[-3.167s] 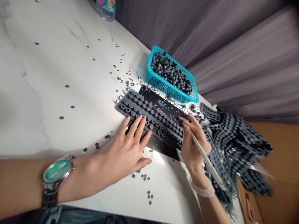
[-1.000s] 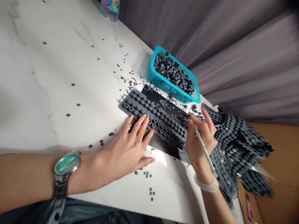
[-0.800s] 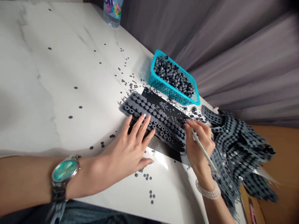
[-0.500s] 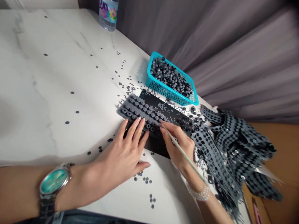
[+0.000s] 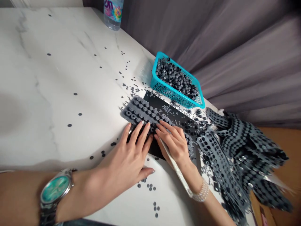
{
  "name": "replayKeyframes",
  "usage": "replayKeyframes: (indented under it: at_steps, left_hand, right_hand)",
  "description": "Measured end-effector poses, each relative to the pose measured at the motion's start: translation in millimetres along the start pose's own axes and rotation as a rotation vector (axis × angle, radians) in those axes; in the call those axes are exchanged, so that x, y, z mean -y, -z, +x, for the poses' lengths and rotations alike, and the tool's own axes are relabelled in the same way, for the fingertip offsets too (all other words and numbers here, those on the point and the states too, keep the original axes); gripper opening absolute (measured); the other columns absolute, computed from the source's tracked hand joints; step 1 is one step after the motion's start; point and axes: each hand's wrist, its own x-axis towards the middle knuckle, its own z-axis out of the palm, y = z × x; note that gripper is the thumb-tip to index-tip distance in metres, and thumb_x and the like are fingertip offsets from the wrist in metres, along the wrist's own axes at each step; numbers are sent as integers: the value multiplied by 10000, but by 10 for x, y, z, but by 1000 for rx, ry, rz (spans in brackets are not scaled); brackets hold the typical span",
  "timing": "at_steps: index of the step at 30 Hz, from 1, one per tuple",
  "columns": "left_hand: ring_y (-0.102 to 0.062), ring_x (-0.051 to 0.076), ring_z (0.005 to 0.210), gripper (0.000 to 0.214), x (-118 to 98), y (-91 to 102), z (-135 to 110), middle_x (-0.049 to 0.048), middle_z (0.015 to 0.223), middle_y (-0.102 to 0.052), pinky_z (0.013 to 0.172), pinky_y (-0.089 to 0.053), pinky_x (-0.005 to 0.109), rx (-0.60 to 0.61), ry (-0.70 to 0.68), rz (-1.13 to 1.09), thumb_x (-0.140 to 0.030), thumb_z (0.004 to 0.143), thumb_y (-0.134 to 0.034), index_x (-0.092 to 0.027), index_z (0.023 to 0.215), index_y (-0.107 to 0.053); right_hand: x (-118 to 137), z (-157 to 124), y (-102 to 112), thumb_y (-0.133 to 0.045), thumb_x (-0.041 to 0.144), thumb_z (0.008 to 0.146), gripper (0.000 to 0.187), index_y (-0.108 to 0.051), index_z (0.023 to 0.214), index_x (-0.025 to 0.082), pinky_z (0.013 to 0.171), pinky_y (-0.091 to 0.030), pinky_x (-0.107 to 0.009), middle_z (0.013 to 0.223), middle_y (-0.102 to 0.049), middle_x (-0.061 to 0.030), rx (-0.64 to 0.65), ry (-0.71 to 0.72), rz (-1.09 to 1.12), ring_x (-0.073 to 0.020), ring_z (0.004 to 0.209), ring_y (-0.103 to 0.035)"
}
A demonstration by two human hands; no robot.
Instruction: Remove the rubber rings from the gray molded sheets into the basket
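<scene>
A grey rubber-like sheet (image 5: pixel 135 108) with rows of round raised parts lies on a black board (image 5: pixel 154 100) on the table. My left hand (image 5: pixel 127 157) is spread, its fingertips resting on the sheet's near edge. A slim pale stick (image 5: pixel 177 169) is in my right hand (image 5: pixel 176 142), running back under the palm toward the wrist. The right fingertips reach onto the sheet beside my left fingers. The stick's working tip is hidden beneath the right hand, which also covers part of the sheet.
Behind the board stands a turquoise basket (image 5: pixel 164 89) full of small dark parts. Perforated grey sheets (image 5: pixel 225 157) are heaped at right, near brown cardboard (image 5: pixel 279 135). Small dark discs (image 5: pixel 154 208) lie scattered over the white table (image 5: pixel 47 135). A water bottle (image 5: pixel 113 15) stands far back.
My right hand has shifted left and turned over the sheet, its fingers now extended onto it. The stick has swung lower along the wrist. The left hand stays at the sheet's edge.
</scene>
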Motion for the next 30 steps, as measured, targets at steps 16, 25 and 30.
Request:
replayKeyframes:
  at_steps: [16, 25, 30]
  left_hand:
    - [-305, 443, 1372, 787, -7, -6, -15, 189, 1491, -363, 1095, -247, 623, 56, -11, 13, -646, 850, -440, -94, 1410, -453]
    - [-290, 452, 1374, 786, -4, -3, -19, 198, 1497, -347, 1096, -234, 630, 53, -16, 0, -631, 857, -445, -72, 1410, -442]
    - [-278, 457, 1377, 793, -8, -17, -34, 190, 1503, -336, 1095, -233, 632, 48, -20, -6, -635, 860, -439, -69, 1416, -430]
  right_hand:
    - [-93, -13, -63, -485, 128, 926, 121, -583, 970, 183, 878, -527, -374, 1203, -658, -153, -94, -238, 15, -221, 1103, -635]
    - [-4, -31, 35, -566, 64, 870, 190, -558, 999, 204, 904, -495, -411, 1106, -711, -113, -53, -124, 115, -234, 1141, -625]
    - [32, -3, 26, -549, 54, 880, 209, -539, 1037, 191, 898, -481, -417, 1115, -705, -141, 14, -56, 95, -240, 1171, -605]
